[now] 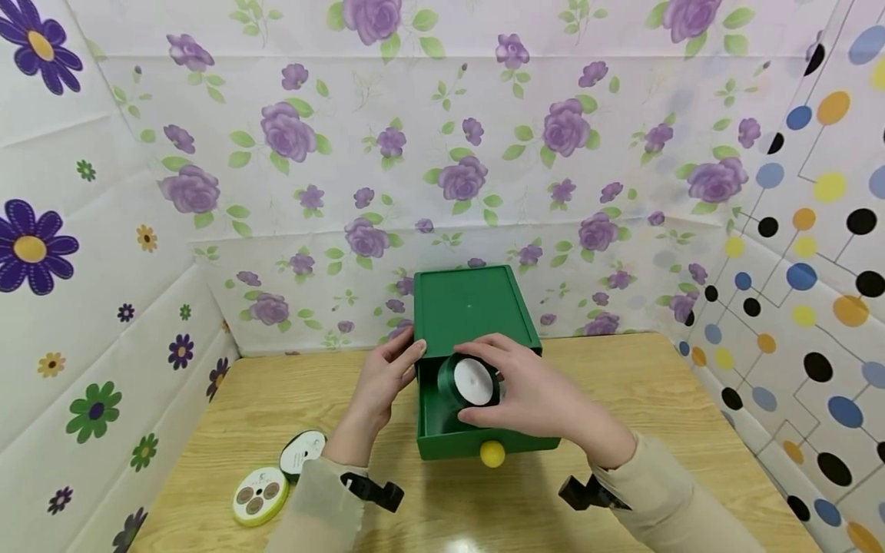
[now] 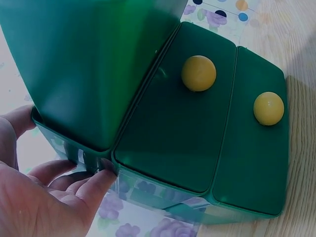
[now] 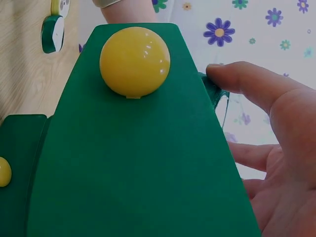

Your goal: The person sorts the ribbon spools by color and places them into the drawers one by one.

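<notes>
The green ribbon spool, one of three spools in view, is being held in the right hand at the mouth of the top drawer, partly showing above the drawer's side edge. Its round white face is pointing up toward the head camera and a little to the right, and its satin green band is showing on the left; being a disc, it is presenting no clear long axis, only a tilted axle. Whether it is touching the drawer's floor, I cannot tell.

The right hand's thumb and fingers are curving round the spool, thumb on the near side. The left hand is resting at the left front corner of the green cabinet, fingers spread along its side and holding nothing loose.

The cabinet is standing on the wooden desk with three drawers: the top one is jutting toward the person, while the middle drawer and bottom drawer are sitting flush. Three round yellow knobs are showing across the views, one per drawer.

The other two spools, a yellow-rimmed spool and a dark-rimmed spool, are lying just beside each other near the left forearm.
</notes>
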Available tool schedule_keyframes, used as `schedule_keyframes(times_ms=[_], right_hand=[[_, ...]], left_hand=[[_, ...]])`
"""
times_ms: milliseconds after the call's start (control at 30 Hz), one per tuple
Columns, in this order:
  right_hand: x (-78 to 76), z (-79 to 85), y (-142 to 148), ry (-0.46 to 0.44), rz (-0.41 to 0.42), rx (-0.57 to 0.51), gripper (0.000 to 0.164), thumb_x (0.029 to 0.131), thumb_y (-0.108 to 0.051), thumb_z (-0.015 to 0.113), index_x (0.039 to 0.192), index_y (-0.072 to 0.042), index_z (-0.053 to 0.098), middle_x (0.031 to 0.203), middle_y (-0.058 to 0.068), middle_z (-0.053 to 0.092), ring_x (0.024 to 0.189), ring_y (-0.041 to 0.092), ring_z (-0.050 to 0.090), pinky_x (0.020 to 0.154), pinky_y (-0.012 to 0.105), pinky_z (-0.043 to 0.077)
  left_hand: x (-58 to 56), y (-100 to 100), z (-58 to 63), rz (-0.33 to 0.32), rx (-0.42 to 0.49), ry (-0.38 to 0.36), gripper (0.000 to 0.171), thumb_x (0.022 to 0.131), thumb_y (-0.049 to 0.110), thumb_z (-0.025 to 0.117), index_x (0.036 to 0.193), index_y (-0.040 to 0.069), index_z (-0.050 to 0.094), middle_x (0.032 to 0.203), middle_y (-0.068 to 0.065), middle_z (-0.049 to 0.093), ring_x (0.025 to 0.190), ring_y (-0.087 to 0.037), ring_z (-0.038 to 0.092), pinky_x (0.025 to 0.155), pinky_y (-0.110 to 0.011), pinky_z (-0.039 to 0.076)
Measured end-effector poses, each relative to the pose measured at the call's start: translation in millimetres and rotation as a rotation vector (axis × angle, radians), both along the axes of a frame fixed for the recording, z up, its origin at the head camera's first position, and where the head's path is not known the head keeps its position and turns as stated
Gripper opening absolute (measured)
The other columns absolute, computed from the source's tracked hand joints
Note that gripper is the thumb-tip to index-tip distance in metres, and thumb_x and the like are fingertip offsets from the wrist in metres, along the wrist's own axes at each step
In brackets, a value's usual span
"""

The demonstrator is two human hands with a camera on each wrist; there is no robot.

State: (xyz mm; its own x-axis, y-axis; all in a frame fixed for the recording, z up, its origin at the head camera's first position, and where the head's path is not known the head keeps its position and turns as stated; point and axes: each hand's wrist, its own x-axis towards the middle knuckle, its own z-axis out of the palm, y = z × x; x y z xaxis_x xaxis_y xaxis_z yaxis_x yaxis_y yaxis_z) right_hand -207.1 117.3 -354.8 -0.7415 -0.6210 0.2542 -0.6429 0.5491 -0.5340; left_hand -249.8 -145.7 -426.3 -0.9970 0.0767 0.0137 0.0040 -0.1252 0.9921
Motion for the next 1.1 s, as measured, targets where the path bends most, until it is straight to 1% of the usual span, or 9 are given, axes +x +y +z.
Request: schedule_keyframes(times_ms=[167,467,600,867,1100], right_hand=[[-1.0,3.7,-7.1,-0.026,0.021,0.040,0.079,0.089,-0.049,0.088,0.157,-0.023,0.056,0.149,-0.001,0.055,0.120,0.013,0.063,0.088,0.034,0.059],[-2.0,3.4,-17.3,0.007,0.032,0.122,0.077,0.088,-0.048,0.089,0.155,-0.026,0.059,0.145,-0.001,0.059,0.111,0.010,0.065,0.084,0.030,0.058],[-3.8,4.4,-19.2,0.013,0.041,0.153,0.077,0.088,-0.049,0.089,0.155,-0.025,0.059,0.144,0.000,0.060,0.110,0.012,0.065,0.083,0.032,0.057],[-11.6,12.8,-23.0,0.010,0.122,0.253,0.076,0.090,-0.046,0.088,0.156,-0.023,0.058,0.146,0.004,0.060,0.111,0.016,0.064,0.082,0.033,0.057],[-16.8,15.6,-27.0,-0.023,0.169,0.310,0.074,0.090,-0.040,0.089,0.155,-0.023,0.059,0.148,0.003,0.059,0.113,0.016,0.063,0.085,0.033,0.056]], left_hand=[[0.4,-0.3,1.1,-0.005,-0.001,-0.001,0.070,0.106,0.030,0.072,0.164,0.004,0.042,0.168,-0.016,0.039,0.151,-0.031,0.043,0.117,-0.050,0.044],[0.9,-1.8,1.9,-0.015,-0.008,-0.009,0.071,0.106,0.031,0.072,0.164,0.005,0.041,0.169,-0.015,0.038,0.151,-0.030,0.043,0.118,-0.049,0.044],[0.6,-2.3,2.1,-0.016,-0.013,-0.009,0.071,0.106,0.031,0.072,0.165,0.005,0.041,0.169,-0.016,0.037,0.151,-0.031,0.043,0.118,-0.050,0.043],[0.7,-1.8,4.3,-0.007,-0.007,-0.019,0.069,0.107,0.031,0.071,0.164,0.005,0.042,0.168,-0.015,0.038,0.151,-0.029,0.044,0.117,-0.047,0.045],[1.6,-1.0,5.3,-0.008,-0.008,-0.029,0.069,0.106,0.032,0.072,0.164,0.007,0.043,0.168,-0.013,0.039,0.150,-0.028,0.045,0.117,-0.045,0.045]])
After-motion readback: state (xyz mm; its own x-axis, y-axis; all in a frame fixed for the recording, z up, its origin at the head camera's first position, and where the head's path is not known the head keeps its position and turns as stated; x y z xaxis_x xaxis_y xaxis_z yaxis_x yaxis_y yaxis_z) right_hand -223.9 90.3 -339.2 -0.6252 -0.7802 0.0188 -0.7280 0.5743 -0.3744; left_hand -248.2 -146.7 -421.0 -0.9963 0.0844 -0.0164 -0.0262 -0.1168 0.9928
